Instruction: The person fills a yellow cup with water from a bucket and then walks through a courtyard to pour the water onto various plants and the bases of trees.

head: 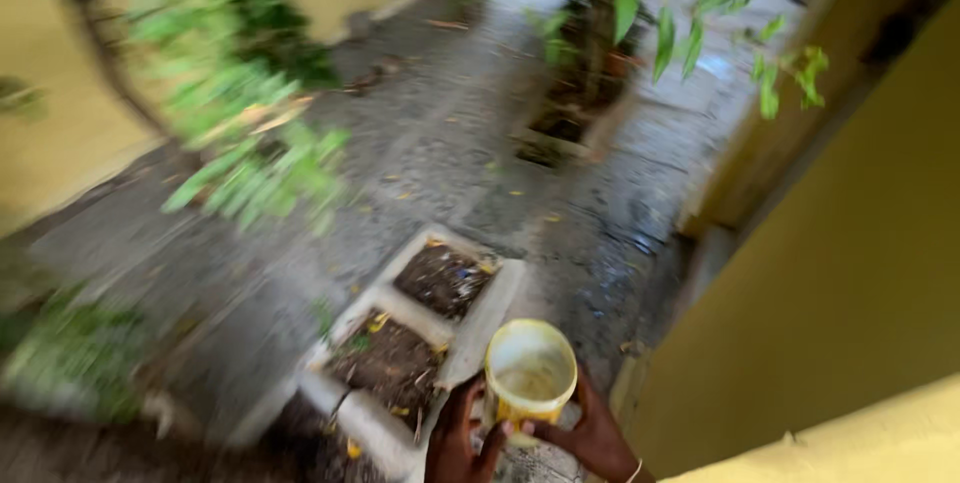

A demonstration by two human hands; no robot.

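Cup (530,375), yellow, upright with mouth open skyward, gripped between left hand (458,438) and right hand (592,433), both curled around its lower sides, just right of the white concrete planter box (480,318) of bare soil.

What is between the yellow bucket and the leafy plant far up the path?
In the head view, only bare wet pavement with a few fallen leaves lies between the yellow bucket and the leafy plant.
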